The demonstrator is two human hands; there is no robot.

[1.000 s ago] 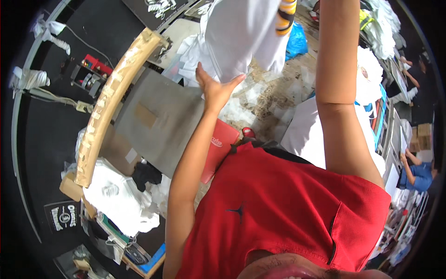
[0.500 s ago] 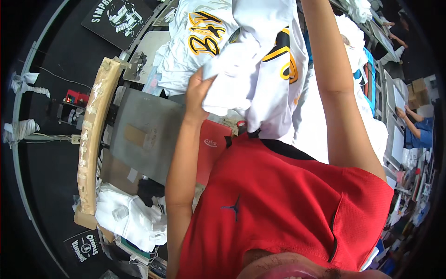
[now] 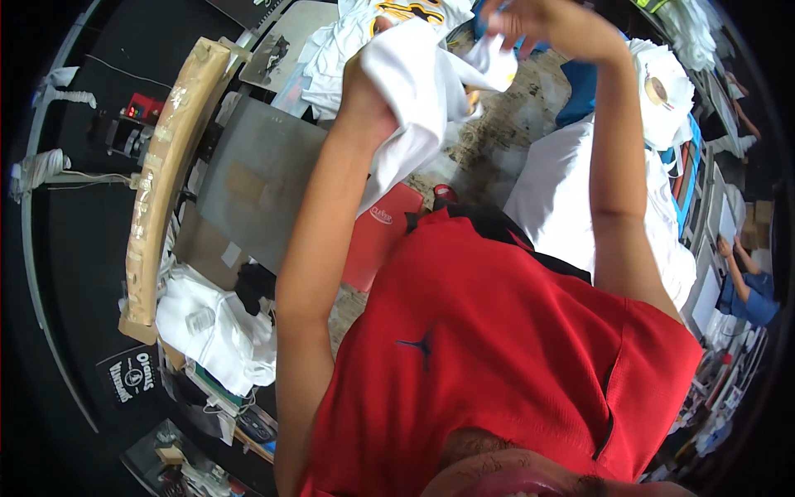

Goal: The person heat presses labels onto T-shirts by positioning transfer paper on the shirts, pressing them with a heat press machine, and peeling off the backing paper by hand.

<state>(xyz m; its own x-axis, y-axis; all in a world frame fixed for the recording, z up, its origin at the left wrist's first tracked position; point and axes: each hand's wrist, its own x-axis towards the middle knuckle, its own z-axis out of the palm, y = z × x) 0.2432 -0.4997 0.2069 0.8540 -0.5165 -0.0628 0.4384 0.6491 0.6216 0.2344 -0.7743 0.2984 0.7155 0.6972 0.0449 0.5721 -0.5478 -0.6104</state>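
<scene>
One bare left grip (image 3: 368,103) clamps bunched white fabric (image 3: 414,79); at its right end, the blurred right grip's (image 3: 551,26) closure cannot be told.

Single view: head-worn fisheye, left of pair, looking steeply down. Shirt (image 3: 505,340) very near, lower centre; left hand (image 3: 368,98) and right hand (image 3: 551,26) farther, top centre; long carton (image 3: 160,182) bowed along left.

Gap over floor (image 3: 493,153), white pile (image 3: 551,195) right, held cloth (image 3: 414,83) (bunched) left
</scene>
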